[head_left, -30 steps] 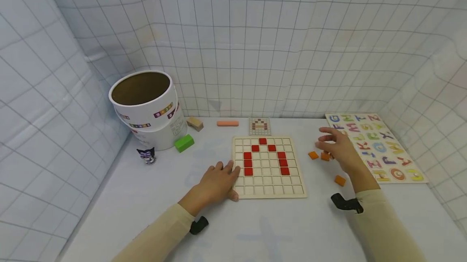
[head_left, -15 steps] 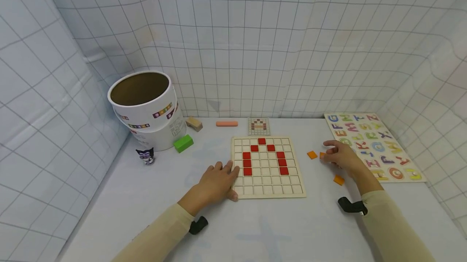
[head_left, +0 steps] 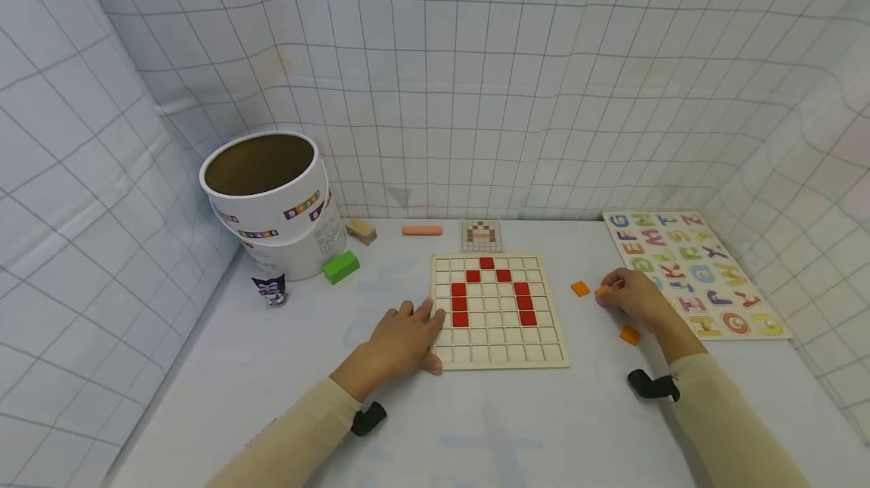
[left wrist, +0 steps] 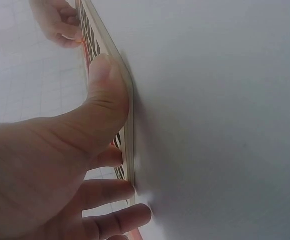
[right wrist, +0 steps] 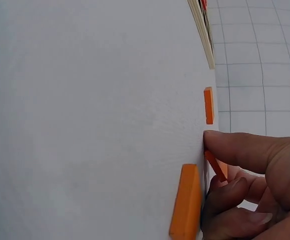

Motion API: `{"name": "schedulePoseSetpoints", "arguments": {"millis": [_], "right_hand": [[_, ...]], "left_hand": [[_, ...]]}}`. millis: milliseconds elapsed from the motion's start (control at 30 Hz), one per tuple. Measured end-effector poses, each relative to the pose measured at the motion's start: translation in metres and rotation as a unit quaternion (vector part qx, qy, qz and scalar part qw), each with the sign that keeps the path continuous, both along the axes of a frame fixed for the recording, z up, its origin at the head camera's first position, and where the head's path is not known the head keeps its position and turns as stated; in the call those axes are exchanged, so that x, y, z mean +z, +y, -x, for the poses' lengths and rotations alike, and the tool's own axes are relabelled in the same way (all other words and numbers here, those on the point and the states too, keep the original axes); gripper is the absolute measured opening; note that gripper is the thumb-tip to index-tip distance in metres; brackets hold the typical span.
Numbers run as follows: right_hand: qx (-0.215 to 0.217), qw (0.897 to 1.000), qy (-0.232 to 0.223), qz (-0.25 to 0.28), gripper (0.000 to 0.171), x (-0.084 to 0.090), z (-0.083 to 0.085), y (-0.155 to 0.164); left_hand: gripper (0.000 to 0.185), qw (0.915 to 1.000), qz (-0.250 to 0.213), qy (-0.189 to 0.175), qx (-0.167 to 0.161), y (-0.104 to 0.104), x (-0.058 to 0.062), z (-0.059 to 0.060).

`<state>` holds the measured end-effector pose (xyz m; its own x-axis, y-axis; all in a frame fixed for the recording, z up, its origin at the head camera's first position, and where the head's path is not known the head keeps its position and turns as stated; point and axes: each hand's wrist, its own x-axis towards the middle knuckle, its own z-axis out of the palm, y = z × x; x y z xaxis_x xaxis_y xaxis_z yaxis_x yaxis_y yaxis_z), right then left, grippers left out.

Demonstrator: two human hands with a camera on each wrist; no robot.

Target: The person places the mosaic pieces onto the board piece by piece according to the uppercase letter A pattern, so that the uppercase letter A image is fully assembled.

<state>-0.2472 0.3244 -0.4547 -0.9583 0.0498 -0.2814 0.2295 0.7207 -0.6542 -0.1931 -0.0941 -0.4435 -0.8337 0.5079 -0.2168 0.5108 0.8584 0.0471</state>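
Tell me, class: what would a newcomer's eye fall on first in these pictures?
First, the square wooden grid board at the table's middle, with red square tiles forming an arch. The left hand rests on its left edge, while the right hand pinches a small orange square tile to its right. Next, the big white cardboard tub at the back left.

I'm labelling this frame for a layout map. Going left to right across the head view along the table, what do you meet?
Cardboard tub → green block → left hand → grid board → loose orange tile → right hand, pinching an orange tile → alphabet puzzle.
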Motion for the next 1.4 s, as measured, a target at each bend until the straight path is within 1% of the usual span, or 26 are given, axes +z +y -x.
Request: {"name": "schedulePoseSetpoints", "arguments": {"millis": [100, 167, 233, 333, 400, 500, 633, 767, 833, 933, 1067, 1167, 1300, 1400], "right_hand": [[-0.004, 1.0, 0.006, -0.002, 0.036, -0.003, 0.001, 0.001], [-0.008, 1.0, 0.008, 0.007, 0.037, -0.004, 0.001, 0.002], [-0.011, 0.999, 0.011, 0.034, 0.039, -0.006, 0.002, 0.004], [-0.014, 0.994, 0.025, 0.105, 0.043, -0.007, 0.003, 0.009], [-0.015, 0.987, 0.039, 0.156, 0.045, -0.008, 0.004, 0.01], [-0.018, 0.973, 0.051, 0.223, 0.046, -0.008, 0.005, 0.01], [-0.033, 0.953, 0.04, 0.3, 0.042, -0.004, 0.005, 0.007], [-0.038, 0.935, 0.022, 0.353, 0.05, 0.0, 0.004, -0.002], [-0.03, 0.93, 0.016, 0.366, 0.054, 0.002, 0.005, -0.009], [-0.013, 0.925, 0.006, 0.38, 0.056, 0.002, 0.006, -0.027], [0.005, 0.923, -0.014, 0.386, 0.05, 0.0, 0.008, -0.062], [0.028, 0.925, -0.029, 0.377, 0.045, 0.0, 0.009, -0.092], [0.087, 0.938, -0.04, 0.333, 0.038, -0.002, 0.009, -0.131], [0.136, 0.956, -0.027, 0.26, 0.032, -0.004, 0.009, -0.156]], "left_hand": [[0.091, 1.0, 0.001, -0.001, 0.001, 0.0, 0.001, 0.0], [0.09, 1.0, -0.003, -0.002, 0.0, 0.0, 0.002, 0.0], [0.09, 1.0, -0.005, -0.003, -0.002, 0.0, 0.003, 0.0], [0.09, 1.0, -0.007, -0.003, -0.004, 0.0, 0.004, 0.0], [0.09, 1.0, -0.004, -0.002, -0.004, 0.0, 0.004, -0.001], [0.09, 1.0, -0.003, 0.0, -0.002, 0.0, 0.004, -0.001], [0.091, 1.0, -0.003, -0.003, 0.002, 0.001, 0.003, 0.0], [0.091, 1.0, -0.001, -0.007, 0.004, 0.001, 0.001, 0.0], [0.091, 0.9999, 0.001, -0.009, 0.004, 0.001, 0.001, 0.001], [0.091, 0.9999, 0.003, -0.01, 0.005, 0.001, 0.0, 0.001], [0.091, 0.9999, -0.003, -0.012, 0.003, 0.0, 0.0, 0.002], [0.091, 0.9998, -0.009, -0.015, 0.0, -0.001, 0.0, 0.002], [0.091, 0.9998, -0.01, -0.015, -0.001, -0.001, -0.001, 0.002], [0.091, 0.9999, -0.008, -0.012, -0.003, -0.001, 0.0, 0.002]]}}
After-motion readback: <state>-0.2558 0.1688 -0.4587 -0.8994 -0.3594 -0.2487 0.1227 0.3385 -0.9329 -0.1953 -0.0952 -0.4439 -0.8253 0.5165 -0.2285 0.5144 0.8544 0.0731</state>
